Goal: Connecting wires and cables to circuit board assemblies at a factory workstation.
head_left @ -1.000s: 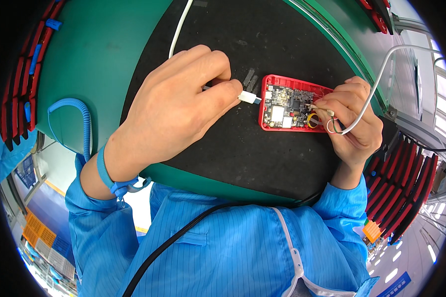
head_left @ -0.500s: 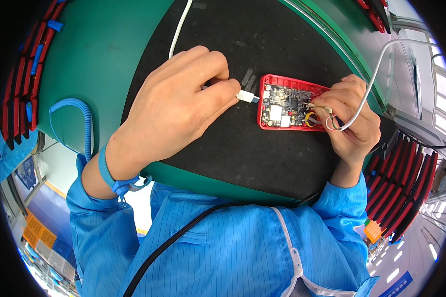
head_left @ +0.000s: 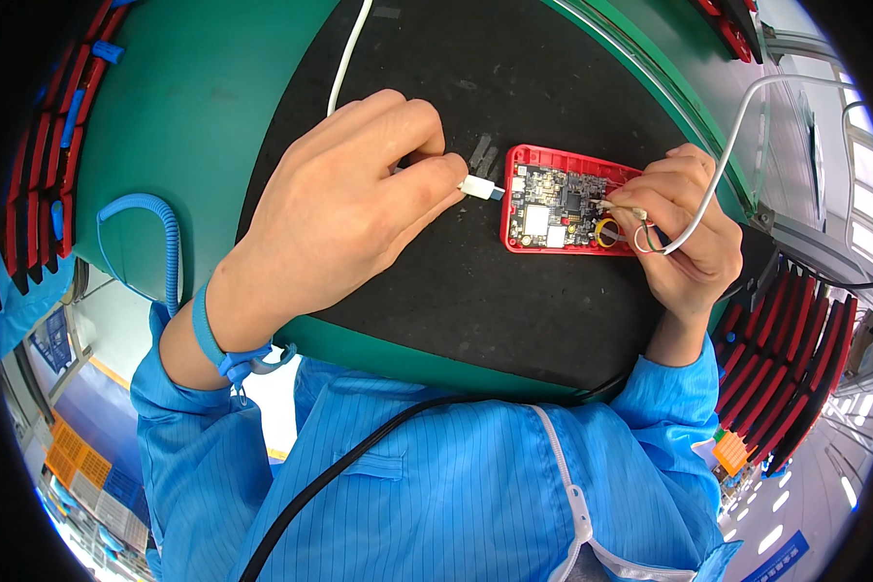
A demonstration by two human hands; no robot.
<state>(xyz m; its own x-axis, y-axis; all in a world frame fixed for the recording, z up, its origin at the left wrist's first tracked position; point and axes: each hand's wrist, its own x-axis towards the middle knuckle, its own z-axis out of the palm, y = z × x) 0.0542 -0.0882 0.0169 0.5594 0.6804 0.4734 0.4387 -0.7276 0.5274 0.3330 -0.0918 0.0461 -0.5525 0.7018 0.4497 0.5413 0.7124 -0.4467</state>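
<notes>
My left hand [head_left: 359, 189] pinches the white plug of a USB cable [head_left: 477, 187]. The plug's metal tip is at the left end of a red plastic case [head_left: 543, 152]; I cannot tell how far it sits in the port. Inside the open case lies a black circuit board [head_left: 577, 199] with silver shields and a yellow round part [head_left: 607, 232]. My right hand [head_left: 694, 228] is closed around the case's right end. Its fingers also press a small connector with thin wires [head_left: 628, 210] onto the board, at the end of a white cable [head_left: 718, 179].
Under the work is a black mat [head_left: 436, 301] on a green table [head_left: 223, 87]. A coiled blue cord [head_left: 173, 242] lies at the left, near a blue wrist strap [head_left: 204, 330]. Racks of red cases stand left [head_left: 44, 175] and right [head_left: 781, 359]. A black cable [head_left: 339, 466] crosses my front.
The red case and the USB plug have shifted very slightly to the left. Both hands keep the same grip.
</notes>
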